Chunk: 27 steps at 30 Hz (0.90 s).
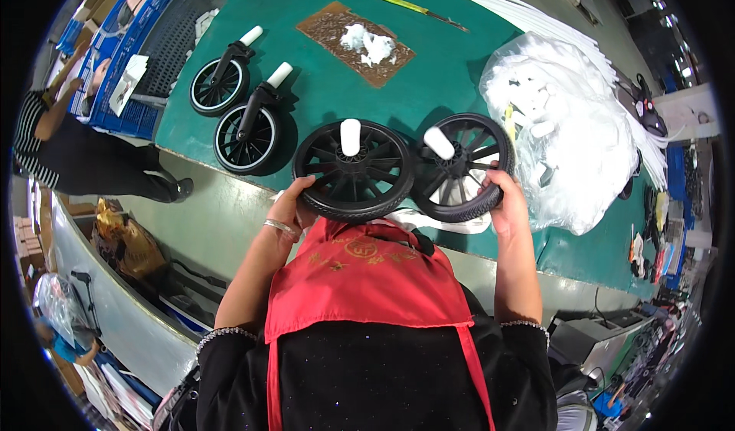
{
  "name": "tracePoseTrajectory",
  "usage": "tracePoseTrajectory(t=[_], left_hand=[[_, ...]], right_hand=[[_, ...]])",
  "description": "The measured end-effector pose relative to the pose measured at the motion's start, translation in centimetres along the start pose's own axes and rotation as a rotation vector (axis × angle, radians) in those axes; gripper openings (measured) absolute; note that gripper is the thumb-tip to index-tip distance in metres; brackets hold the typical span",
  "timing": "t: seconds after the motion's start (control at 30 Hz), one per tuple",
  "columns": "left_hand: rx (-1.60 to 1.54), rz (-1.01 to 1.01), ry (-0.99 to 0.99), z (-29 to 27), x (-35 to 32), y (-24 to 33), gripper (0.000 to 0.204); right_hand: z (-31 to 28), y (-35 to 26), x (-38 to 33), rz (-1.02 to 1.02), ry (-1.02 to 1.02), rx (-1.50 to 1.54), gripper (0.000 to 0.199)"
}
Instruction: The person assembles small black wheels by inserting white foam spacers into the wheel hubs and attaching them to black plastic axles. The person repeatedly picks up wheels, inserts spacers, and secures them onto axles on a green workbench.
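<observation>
My left hand point(295, 205) grips the near rim of a large black spoked wheel point(354, 171) with a white plastic axle cap standing up from its hub. My right hand point(505, 197) holds the rim of a second black spoked wheel point(459, 167), also with a white cap on its hub. Both wheels lie flat at the front edge of the green table point(429, 71), side by side and touching. A white piece lies under them at the table edge.
Two smaller black wheels on fork brackets with white caps point(220, 83) point(249, 132) lie to the left. A brown board with white scraps point(356, 44) and a yellow-handled knife point(417, 8) lie farther back. A clear bag of white parts point(566, 132) sits at right. Another person point(76, 148) stands at left near blue crates point(138, 40).
</observation>
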<state>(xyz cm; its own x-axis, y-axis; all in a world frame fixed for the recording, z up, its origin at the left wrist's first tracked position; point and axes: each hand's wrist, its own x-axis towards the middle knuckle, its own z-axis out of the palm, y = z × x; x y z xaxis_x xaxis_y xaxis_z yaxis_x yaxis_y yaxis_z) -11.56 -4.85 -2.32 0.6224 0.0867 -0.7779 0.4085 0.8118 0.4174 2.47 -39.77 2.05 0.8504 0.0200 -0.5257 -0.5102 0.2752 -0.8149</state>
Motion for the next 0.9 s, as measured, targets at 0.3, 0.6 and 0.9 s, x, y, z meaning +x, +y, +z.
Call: tracePoseTrajectory(t=[0.3, 0.6, 0.9], left_hand=[[-0.022, -0.011, -0.009, 3.0, -1.1, -2.5, 0.031], [-0.023, 0.051, -0.210, 2.5, 0.7, -5.5, 0.029], [0.408, 0.329, -0.205, 2.7, 0.5, -5.5, 0.025]], right_hand=[[8.7, -1.6, -10.0, -0.767, -0.311, -0.961, 0.034], [10.9, 1.5, -9.1, -1.039, -0.579, -1.259, 0.046], [11.1, 2.7, -9.5, -0.961, -0.674, -1.274, 0.044]])
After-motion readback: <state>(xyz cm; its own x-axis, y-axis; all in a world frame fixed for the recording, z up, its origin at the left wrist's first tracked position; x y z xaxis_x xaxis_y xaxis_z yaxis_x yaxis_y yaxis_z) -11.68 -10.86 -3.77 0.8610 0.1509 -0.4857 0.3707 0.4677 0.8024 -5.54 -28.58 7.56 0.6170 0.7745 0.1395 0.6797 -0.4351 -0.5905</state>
